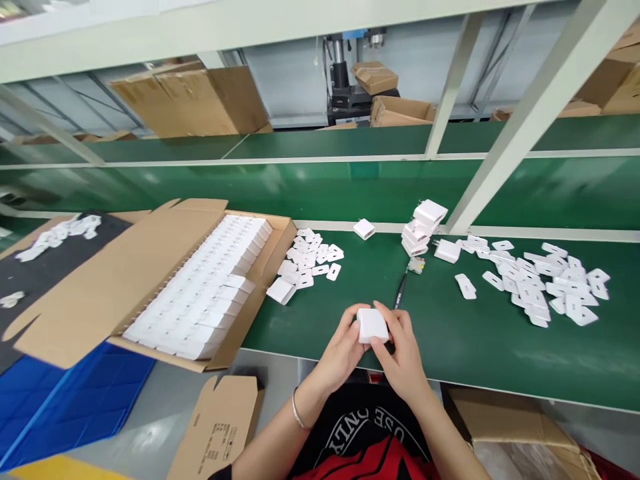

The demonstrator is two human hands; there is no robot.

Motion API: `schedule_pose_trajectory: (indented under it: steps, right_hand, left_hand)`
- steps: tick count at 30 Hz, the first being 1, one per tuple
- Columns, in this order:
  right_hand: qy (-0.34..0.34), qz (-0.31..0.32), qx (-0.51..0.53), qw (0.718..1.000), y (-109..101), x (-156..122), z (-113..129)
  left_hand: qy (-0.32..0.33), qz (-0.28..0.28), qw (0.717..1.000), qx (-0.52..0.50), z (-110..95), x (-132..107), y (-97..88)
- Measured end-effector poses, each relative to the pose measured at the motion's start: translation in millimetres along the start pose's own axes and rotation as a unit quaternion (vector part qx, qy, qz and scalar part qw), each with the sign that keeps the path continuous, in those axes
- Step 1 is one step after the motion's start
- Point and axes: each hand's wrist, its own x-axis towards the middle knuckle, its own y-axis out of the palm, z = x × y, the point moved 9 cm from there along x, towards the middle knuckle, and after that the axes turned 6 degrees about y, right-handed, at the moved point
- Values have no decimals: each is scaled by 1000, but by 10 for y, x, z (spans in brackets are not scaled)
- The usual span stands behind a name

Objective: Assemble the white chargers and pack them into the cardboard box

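Note:
Between my two hands, over the front edge of the green bench, is a white square charger housing (pixel 373 325). My left hand (pixel 345 343) grips its left side, and my right hand (pixel 400 347) has thumb and fingers on its right side. Just beyond my right hand lies a black pen-like tool (pixel 401 291), beside a small circuit piece (pixel 416 265). Farther back stands a stack of white housings (pixel 421 227), with a single housing (pixel 447 251) to its right and another housing (pixel 365 229) to its left.
An open cardboard box (pixel 285 243) at the left holds rows of white housings. Small white plates (pixel 313 257) lie beside it, with a larger pile of plates (pixel 537 283) at the right. A slanted metal post (pixel 525 127) rises from the bench's back edge.

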Motion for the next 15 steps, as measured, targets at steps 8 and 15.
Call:
schedule_pose_trajectory:
  steps: [8, 15]
  right_hand:
    - [12, -201, -218, 955, -1132, 163, -391]
    - [-47, -217, -416, 882, -1499, 191, -754]
  left_hand:
    - [226, -156, 858, 435, -1686, -142, -906]
    - [86, -217, 534, 813, -2475, 207, -1787]
